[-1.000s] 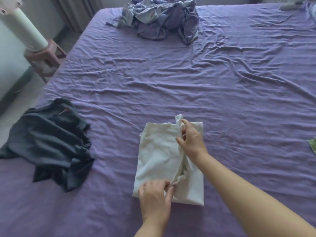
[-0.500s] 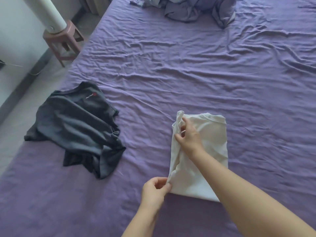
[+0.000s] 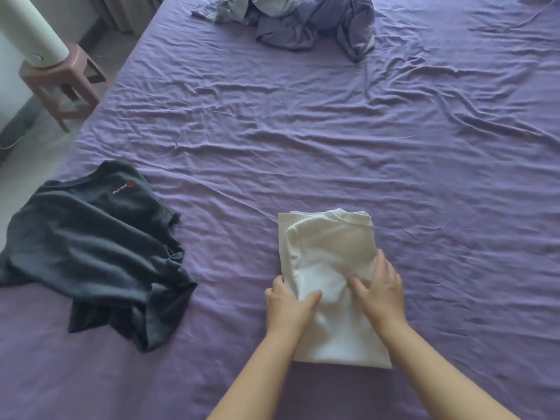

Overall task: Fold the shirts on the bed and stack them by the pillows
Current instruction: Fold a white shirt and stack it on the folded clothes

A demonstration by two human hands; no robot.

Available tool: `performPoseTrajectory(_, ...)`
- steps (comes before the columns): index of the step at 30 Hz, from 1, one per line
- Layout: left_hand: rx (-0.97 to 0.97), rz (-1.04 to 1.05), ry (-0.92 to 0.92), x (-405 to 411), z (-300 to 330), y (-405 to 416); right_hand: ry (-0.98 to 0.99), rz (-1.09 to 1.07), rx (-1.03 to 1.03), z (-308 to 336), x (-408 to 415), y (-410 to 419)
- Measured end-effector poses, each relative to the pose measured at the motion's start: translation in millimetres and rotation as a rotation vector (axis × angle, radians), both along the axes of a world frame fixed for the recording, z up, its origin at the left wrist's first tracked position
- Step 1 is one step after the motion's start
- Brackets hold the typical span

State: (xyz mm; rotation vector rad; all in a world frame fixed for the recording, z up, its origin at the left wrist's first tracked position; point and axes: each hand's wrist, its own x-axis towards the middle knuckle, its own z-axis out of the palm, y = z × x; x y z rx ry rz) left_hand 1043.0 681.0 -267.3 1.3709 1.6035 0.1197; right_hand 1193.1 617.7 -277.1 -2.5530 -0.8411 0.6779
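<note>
**On the bed, dead ahead: white shirt lined up for its next fold**

On the purple bed [image 3: 333, 140], straight in front of you, the white shirt [image 3: 327, 253] lies as a narrow folded strip, its long axis running away from you, collar end far, hem end near. Your left hand [image 3: 288, 301] sits at the strip's left edge, thumb laid across the cloth and fingers tucked at the side, seemingly gripping that edge. Your right hand [image 3: 381, 292] rests on top, fingers spread and flat, holding nothing. Both hands sit about midway along, so the near hem is closest to you; that end looks like the one to bring up and over. The dark shirt [image 3: 91, 253] waits crumpled, well to your left. No pillows show; a bundle of bedding [image 3: 303, 22] lies at the far end.
</note>
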Motion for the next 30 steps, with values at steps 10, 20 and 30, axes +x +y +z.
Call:
performPoseTrajectory(10,-0.423,0.255,-0.576,7.9,23.4,4.4,0.227,-0.104,0.215,24.5,3.8,-17.9)
performPoseTrajectory(20,-0.462,0.079,-0.723,19.9,86.5,-67.6,0.275,-0.025,0.281,110.4,42.0,-108.3)
performPoseTrajectory(30,-0.419,-0.139,-0.783,90.0,170.5,-200.8,0.285,-0.104,0.321,205.6,102.5,-263.3)
